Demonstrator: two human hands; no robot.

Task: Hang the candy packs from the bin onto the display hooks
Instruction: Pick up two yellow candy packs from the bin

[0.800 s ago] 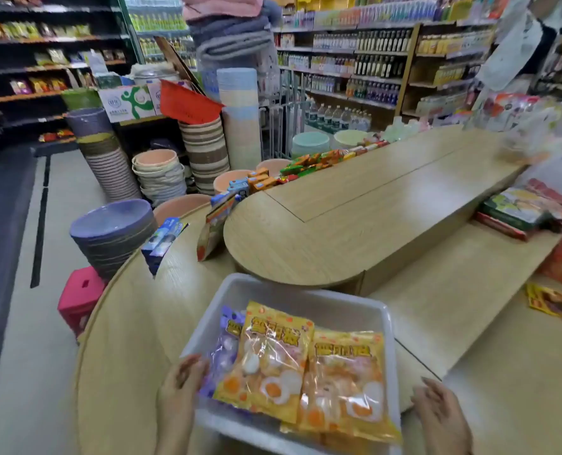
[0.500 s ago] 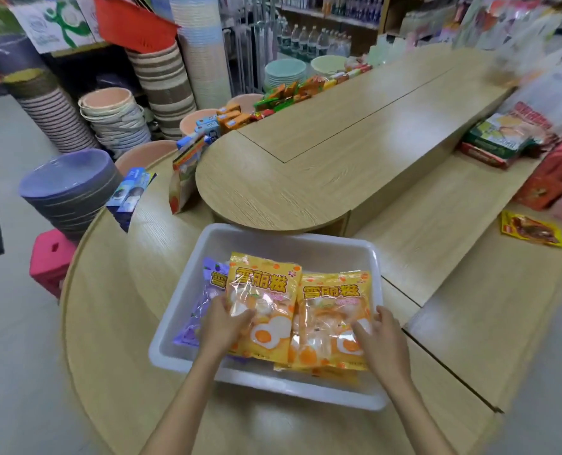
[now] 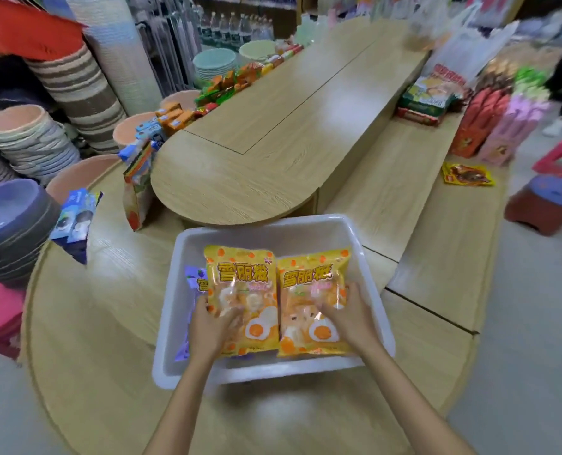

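- While both packs lie in the white plastic bin (image 3: 368, 254), my left hand (image 3: 211, 326) grips one yellow egg-print candy pack (image 3: 241, 284).
- My right hand (image 3: 348, 318) grips its twin (image 3: 309, 280).
- Next I judge: lift, find hooks, unseen.

A purple pack (image 3: 192, 290) is lying mostly hidden under the yellow packs (image 3: 241, 290); the far goods (image 3: 437, 14) are blurring out.
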